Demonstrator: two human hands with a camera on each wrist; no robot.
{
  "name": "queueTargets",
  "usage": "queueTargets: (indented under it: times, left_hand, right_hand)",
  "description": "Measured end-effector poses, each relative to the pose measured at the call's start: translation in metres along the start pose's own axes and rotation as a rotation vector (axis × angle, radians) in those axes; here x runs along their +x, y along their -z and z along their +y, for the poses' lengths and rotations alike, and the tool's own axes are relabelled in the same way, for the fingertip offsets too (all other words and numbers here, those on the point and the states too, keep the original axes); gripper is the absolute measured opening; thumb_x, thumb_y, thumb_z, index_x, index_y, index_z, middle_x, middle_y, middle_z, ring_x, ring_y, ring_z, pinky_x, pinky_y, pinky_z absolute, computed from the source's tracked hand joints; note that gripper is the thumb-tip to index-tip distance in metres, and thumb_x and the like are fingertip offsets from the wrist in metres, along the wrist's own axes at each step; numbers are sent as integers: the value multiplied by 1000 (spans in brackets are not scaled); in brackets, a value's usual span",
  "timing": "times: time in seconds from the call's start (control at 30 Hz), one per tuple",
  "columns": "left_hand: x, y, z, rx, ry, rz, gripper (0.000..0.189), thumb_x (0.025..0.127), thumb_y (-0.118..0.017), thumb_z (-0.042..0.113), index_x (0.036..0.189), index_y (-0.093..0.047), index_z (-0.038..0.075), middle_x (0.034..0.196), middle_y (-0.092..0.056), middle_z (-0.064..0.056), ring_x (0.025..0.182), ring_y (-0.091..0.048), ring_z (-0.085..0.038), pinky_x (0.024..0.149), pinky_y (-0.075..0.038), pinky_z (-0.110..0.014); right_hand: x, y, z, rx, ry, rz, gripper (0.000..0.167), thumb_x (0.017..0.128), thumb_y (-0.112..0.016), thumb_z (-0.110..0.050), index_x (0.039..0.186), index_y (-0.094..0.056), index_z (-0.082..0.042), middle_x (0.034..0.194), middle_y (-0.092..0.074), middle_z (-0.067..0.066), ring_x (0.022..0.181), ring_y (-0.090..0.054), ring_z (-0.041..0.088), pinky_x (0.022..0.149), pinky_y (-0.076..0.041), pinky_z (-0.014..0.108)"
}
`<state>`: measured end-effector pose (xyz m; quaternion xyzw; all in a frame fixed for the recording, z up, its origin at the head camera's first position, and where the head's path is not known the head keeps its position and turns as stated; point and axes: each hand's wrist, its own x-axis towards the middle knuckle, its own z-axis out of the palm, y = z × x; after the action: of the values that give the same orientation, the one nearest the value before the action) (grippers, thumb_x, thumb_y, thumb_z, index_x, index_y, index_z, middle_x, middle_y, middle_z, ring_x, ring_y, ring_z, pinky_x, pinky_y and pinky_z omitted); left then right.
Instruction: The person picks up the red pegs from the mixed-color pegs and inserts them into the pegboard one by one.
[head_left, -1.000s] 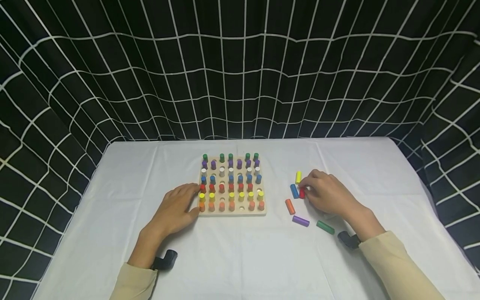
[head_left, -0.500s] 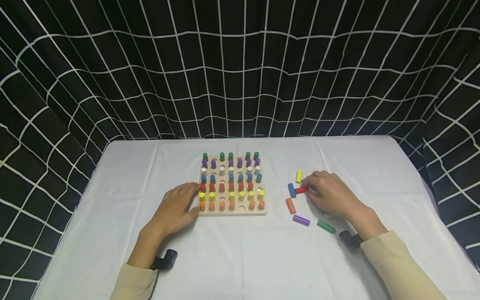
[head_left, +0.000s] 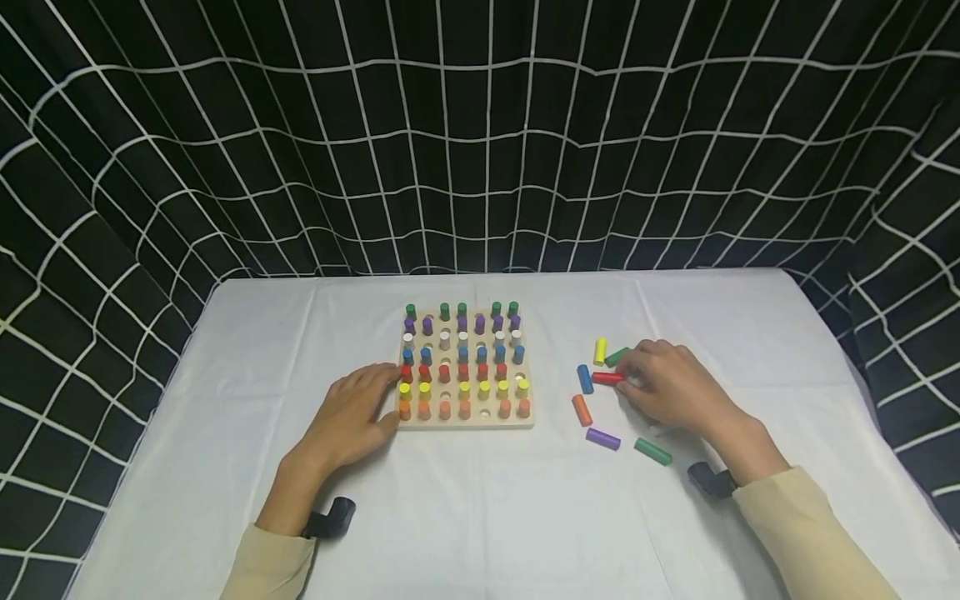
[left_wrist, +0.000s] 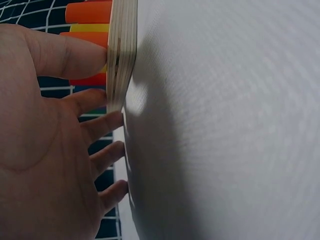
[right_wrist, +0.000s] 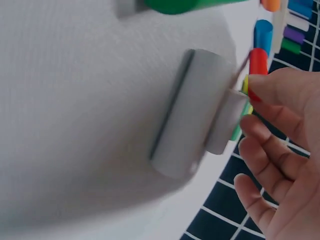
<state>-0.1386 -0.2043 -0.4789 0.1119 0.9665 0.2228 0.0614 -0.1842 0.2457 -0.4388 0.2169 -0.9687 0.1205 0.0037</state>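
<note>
A wooden pegboard (head_left: 472, 423) holds rows of coloured pegs. My left hand (head_left: 356, 417) rests at its left edge with fingers extended; in the left wrist view the thumb (left_wrist: 75, 55) touches the board's side. To the right of the board, my right hand (head_left: 667, 387) pinches one end of a red peg (head_left: 607, 378) between thumb and finger, low over the cloth. A blue peg (head_left: 585, 379) lies by its far end. Close by lie a yellow peg (head_left: 600, 352) and a green peg (head_left: 617, 357). Two white pegs (right_wrist: 192, 115) lie beneath the hand in the right wrist view.
Nearer on the white cloth (head_left: 525, 517) lie an orange peg (head_left: 582, 410), a purple peg (head_left: 603, 439) and another green peg (head_left: 653, 452). A black curtain with white grid lines (head_left: 480, 150) surrounds the table's back and sides.
The red peg has turned from pointing toward me to lying sideways, shifting slightly right with my right hand. A green peg has come into view beside the yellow one. The left hand stays put.
</note>
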Motion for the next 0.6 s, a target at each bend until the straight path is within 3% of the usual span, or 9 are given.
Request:
queueTargets:
  times: [0.13,0.3,0.6]
  left_hand:
    - [0,1,1,-2,-1,-3,68,96,-60,34,159,-47,12,168,-45,-9,160,-34,-35,131,-26,-64]
    - [1,3,1,-10,-6,5,68,96,-60,34,159,-47,11,167,-45,-10,160,-34,-35,131,-25,-65]
    - [1,2,1,-7,-14,2,67,95,-61,34,158,-48,12,166,-47,-10,159,-36,-35,130,-27,-65]
  right_hand:
    - [-3,7,-2,4,34,38,18,92,-78,-16,108,-79,-9,107,-77,11,103,-71,33,93,-54,57]
    - [-4,9,-6,55,85,94,18,90,-77,-10,108,-79,-7,101,-79,7,89,-72,24,88,-58,52]
    - [-1,9,-12,91,83,63,22,91,-75,-5,112,-78,-8,106,-81,6,93,-74,22,88,-61,50]
